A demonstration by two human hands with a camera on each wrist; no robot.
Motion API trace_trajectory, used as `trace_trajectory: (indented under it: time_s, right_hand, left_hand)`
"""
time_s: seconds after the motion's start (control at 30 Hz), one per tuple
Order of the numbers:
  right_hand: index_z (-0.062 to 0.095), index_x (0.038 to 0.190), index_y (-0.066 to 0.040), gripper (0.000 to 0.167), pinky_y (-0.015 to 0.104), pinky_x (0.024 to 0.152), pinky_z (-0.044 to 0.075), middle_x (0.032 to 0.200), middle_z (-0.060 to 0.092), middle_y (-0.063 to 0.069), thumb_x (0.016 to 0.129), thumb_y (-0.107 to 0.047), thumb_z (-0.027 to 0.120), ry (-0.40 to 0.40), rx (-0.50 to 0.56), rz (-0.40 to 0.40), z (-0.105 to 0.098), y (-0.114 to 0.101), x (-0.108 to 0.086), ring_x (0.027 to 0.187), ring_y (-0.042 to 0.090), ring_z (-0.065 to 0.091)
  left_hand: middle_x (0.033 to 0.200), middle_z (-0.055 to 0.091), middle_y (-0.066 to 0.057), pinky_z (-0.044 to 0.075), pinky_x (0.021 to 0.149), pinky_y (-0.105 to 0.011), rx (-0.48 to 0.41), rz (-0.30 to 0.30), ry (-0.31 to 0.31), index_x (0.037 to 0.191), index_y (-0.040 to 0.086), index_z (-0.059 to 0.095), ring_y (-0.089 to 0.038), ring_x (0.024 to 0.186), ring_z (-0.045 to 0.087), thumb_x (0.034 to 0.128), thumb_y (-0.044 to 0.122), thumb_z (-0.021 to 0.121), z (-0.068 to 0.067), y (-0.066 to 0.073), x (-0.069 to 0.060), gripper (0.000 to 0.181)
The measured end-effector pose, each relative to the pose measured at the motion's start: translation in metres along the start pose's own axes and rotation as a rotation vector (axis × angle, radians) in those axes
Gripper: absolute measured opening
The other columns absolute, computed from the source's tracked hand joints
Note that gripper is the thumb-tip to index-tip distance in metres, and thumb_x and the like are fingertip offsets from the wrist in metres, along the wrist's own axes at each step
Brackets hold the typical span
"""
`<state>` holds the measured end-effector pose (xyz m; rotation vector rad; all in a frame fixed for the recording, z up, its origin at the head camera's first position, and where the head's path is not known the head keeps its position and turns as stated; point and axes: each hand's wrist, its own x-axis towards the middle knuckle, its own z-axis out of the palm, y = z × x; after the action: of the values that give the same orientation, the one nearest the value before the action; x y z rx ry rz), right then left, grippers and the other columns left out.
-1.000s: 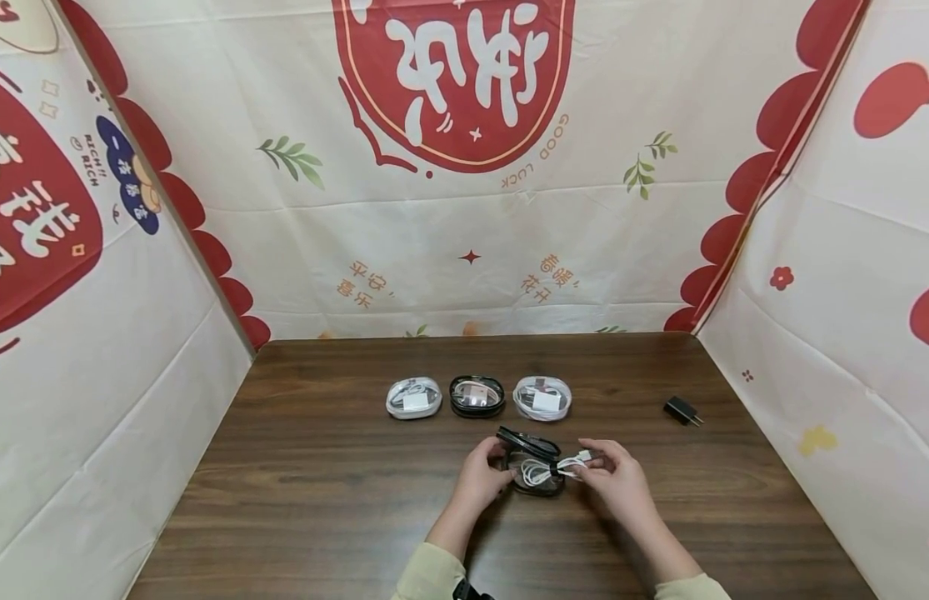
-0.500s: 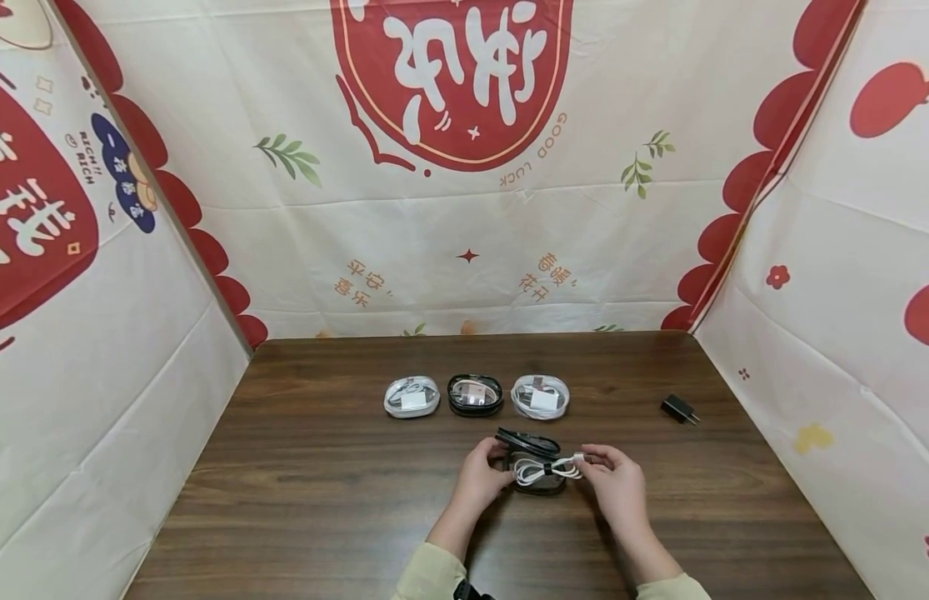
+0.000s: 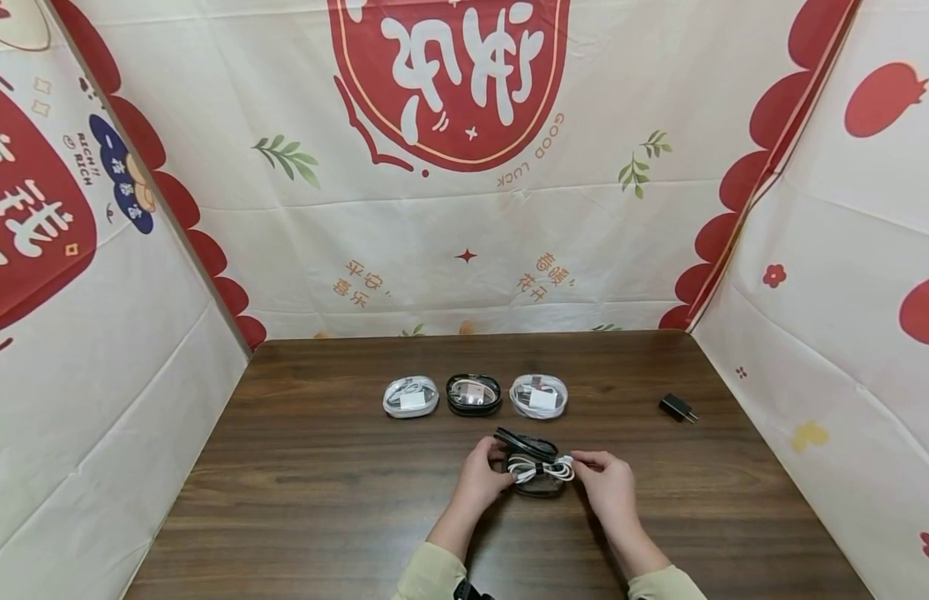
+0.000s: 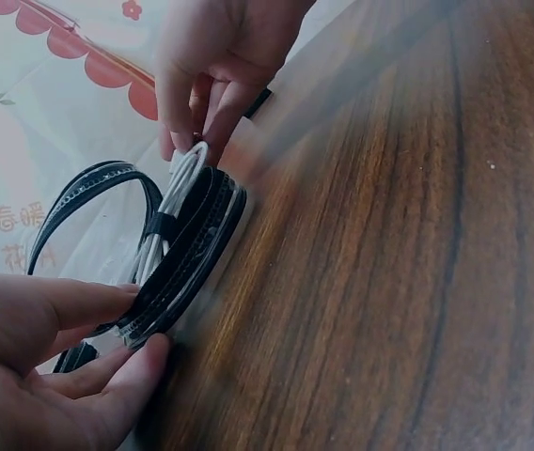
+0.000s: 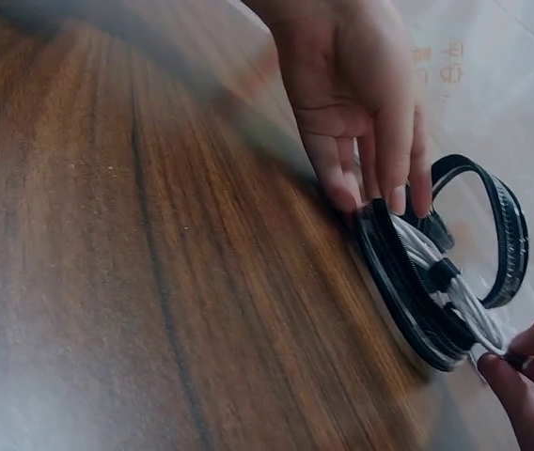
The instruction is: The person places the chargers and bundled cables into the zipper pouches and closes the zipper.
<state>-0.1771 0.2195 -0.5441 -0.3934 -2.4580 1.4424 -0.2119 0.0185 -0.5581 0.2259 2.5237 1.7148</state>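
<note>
A clear zip pouch with black edging [image 3: 539, 494] lies unzipped on the table, its lid [image 3: 526, 442] raised at the back. Over its open bottom half is a coiled white cable [image 3: 559, 469], bound in the middle by a black strap [image 4: 163, 225]. My left hand [image 3: 479, 477] holds the pouch's left end between thumb and fingers. At the other end, my right hand [image 3: 610, 485] pinches the cable's right tip, seen closer in the right wrist view, where the cable [image 5: 416, 246] lies within the pouch rim [image 5: 400, 293].
Behind stand three closed oval pouches in a row: a white one [image 3: 411, 397], a black one [image 3: 474, 396] and another white one [image 3: 539, 397]. A black plug adapter [image 3: 677, 407] lies at the right. Printed cloth walls [image 3: 464, 217] enclose the wooden table [image 3: 307, 467] on three sides.
My right hand has moved left with the white cable, bringing the coil further over the pouch's bottom half. My left hand stays on the pouch.
</note>
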Motion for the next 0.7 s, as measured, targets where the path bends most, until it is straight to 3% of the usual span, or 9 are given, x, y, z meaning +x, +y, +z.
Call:
trace_trajectory:
  time_s: [0.23,0.7]
  right_hand:
    - [0.077,0.089,-0.003,0.008,0.02,0.07,0.046,0.088,0.073,0.008,0.081,-0.005,0.075,-0.072,-0.091,-0.015,-0.004,0.003,0.009,0.084,0.015,0.063]
    - [0.077,0.089,-0.008,0.009,0.035,0.075,0.052,0.089,0.073,0.004,0.083,-0.004,0.072,-0.072,-0.199,-0.183,0.0,-0.003,-0.001,0.087,0.022,0.067]
  left_hand:
    - [0.097,0.067,-0.013,0.05,0.057,-0.027,-0.012,0.0,0.001,0.111,0.001,0.059,-0.028,0.093,0.062,0.0692,-0.009,0.079,-0.002,0.001,0.0,0.048]
    - [0.095,0.067,-0.01,0.05,0.075,-0.032,0.038,0.008,0.007,0.116,0.0,0.058,-0.027,0.092,0.062,0.0678,-0.007,0.082,-0.002,0.002,0.0,0.054]
